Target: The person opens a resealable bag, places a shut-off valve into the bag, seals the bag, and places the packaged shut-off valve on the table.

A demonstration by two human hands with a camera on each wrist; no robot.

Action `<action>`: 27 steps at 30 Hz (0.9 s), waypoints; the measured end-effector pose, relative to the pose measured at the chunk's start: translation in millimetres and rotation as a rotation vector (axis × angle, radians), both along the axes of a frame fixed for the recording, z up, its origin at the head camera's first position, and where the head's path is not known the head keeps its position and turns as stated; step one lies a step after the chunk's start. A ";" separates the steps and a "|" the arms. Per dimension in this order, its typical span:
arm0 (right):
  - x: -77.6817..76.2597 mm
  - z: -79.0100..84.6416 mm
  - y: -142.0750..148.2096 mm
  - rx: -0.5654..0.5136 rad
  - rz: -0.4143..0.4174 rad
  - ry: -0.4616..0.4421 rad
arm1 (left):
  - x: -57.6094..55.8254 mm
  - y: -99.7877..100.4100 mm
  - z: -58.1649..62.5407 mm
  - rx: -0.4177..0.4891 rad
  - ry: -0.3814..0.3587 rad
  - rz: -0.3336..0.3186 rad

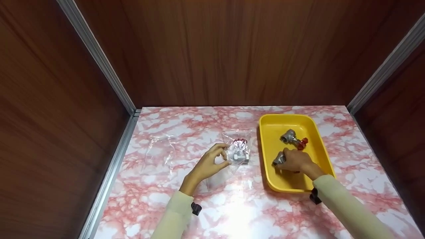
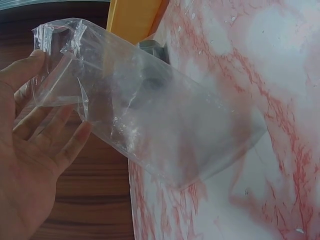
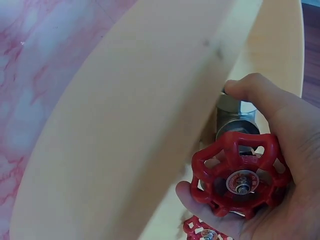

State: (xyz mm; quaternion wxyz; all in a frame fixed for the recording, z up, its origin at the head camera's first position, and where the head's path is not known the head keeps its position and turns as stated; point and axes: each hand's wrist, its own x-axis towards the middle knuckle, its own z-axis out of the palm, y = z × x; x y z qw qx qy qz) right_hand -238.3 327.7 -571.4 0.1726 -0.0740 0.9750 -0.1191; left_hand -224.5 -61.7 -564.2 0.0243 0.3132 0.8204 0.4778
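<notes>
Right hand [image 1: 296,162] grips a valve [image 1: 279,159] inside the yellow tray [image 1: 285,116]; left hand [image 1: 207,165] pinches a clear bag [image 2: 200,130].
A round label [image 3: 233,183] circles the bolt on the valve's red wheel [image 3: 272,150], its lettering too small to read; the right hand reaches down, thumb along the metal body, while the left holds the plastic between thumb and fingers, near a bagged valve [image 1: 239,157] on the table [image 1: 199,116].

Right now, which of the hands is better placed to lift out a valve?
Probably the right hand: it grips a valve inside the yellow tray, while the left hand holds a clear bag.
</notes>
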 end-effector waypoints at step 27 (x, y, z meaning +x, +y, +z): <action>3.7 42.9 -1.4 -0.102 -0.043 0.143 | 0.3 0.5 1.3 -0.023 0.028 0.000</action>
